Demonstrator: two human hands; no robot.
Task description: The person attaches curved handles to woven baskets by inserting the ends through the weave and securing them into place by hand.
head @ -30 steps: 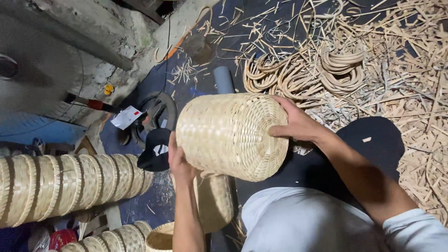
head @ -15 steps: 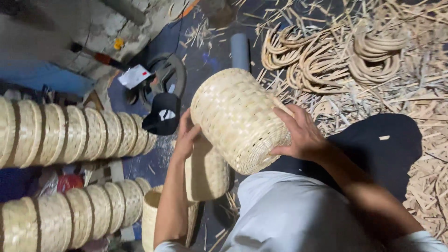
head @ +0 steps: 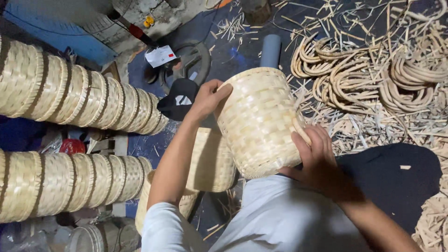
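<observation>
I hold a pale woven bamboo basket (head: 258, 122) over my lap, its closed bottom turned away from me. My left hand (head: 208, 99) grips its upper left side, fingers curled over the weave. My right hand (head: 316, 156) clasps the rim on the lower right, thumb against the wall. Just below the held basket lies another woven basket (head: 211, 163), partly hidden by my left forearm. A third one (head: 148, 198) sits under it near my left elbow.
Two long rows of nested baskets, upper row (head: 79, 95) and lower row (head: 65, 182), lie at the left. Coils of rattan strip (head: 364, 77) and loose bamboo offcuts (head: 373, 130) cover the floor at the right. A grey tube (head: 270, 50), a black cap (head: 179, 99) and a dark cushion (head: 396, 182) lie nearby.
The basket has been turned in my hands and swung rightward. My left hand has shifted up onto its far side, and my view has dropped toward the stacked rows.
</observation>
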